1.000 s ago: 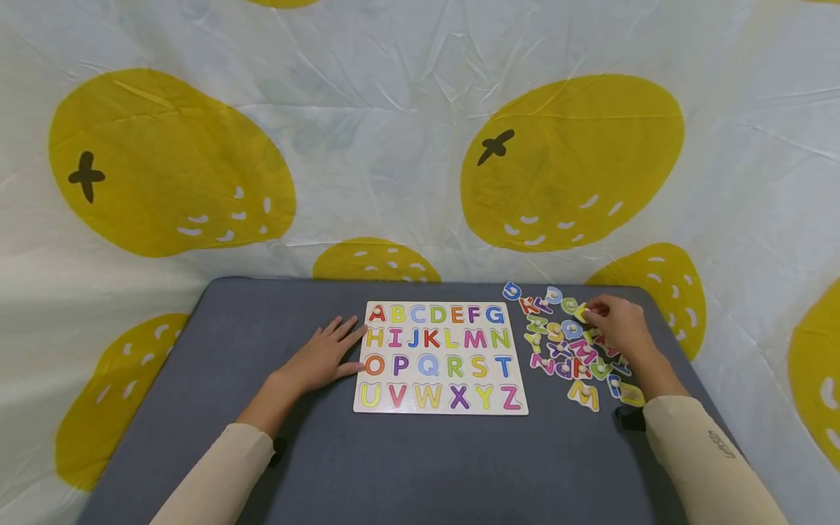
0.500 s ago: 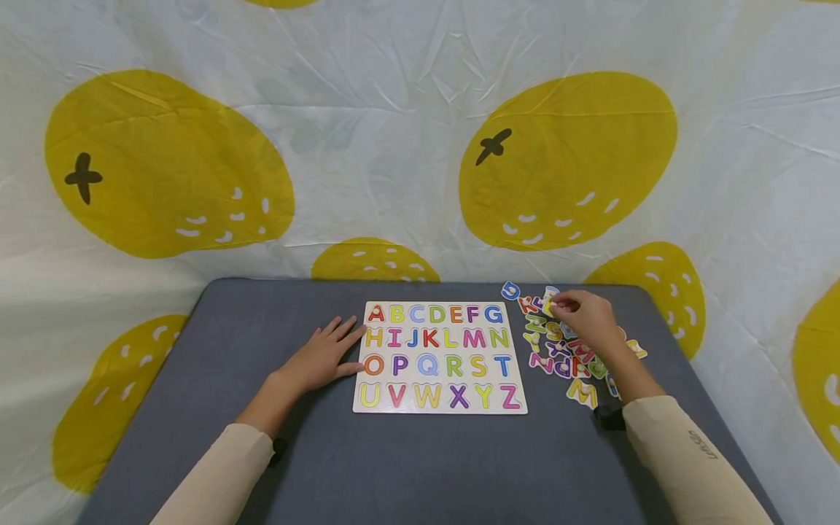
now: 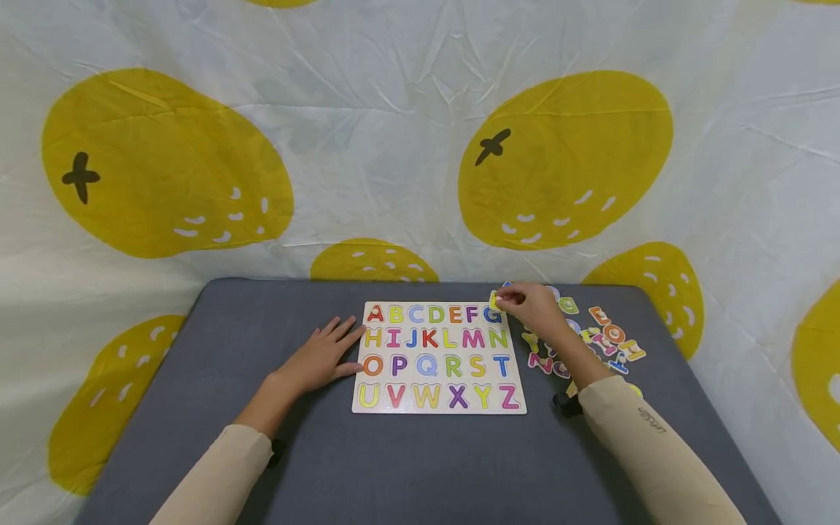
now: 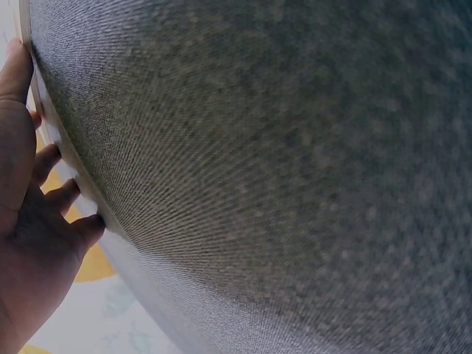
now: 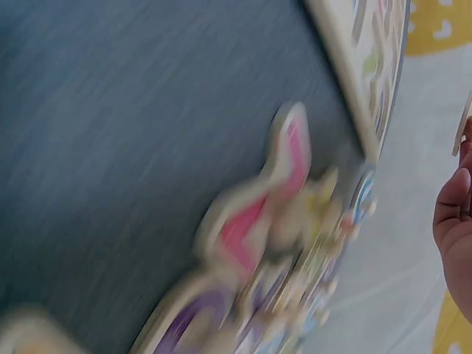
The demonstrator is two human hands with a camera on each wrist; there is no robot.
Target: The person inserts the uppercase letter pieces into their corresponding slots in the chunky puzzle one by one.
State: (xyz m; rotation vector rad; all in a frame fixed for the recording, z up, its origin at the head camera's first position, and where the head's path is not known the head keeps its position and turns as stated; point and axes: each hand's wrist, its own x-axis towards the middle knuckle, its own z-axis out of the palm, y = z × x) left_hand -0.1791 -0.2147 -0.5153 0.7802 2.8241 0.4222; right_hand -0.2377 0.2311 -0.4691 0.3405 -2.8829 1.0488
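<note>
A white alphabet puzzle board (image 3: 407, 351) with rows of coloured letters lies on the dark grey table. My left hand (image 3: 323, 357) lies flat at its left side, fingers spread, with the thumb and fingertips touching the edge near H and O. My right hand (image 3: 539, 312) pinches a yellow letter puzzle piece (image 3: 494, 300) between thumb and fingertips above the board's upper right corner, by the G. Which letter it is I cannot tell. In the right wrist view, only part of that hand (image 5: 459, 228) shows at the right edge, with a thin strip of the piece.
Loose letter pieces lie scattered right of the board, partly hidden under my right forearm, among them an orange O (image 3: 613, 334) and a pink Z (image 3: 539, 362). A white cloth (image 3: 394, 146) with yellow fruit prints hangs behind the table (image 3: 407, 467).
My right hand has carried the yellow letter piece leftward from the loose pieces to the board's upper right corner. My left hand has stayed at the board's left edge.
</note>
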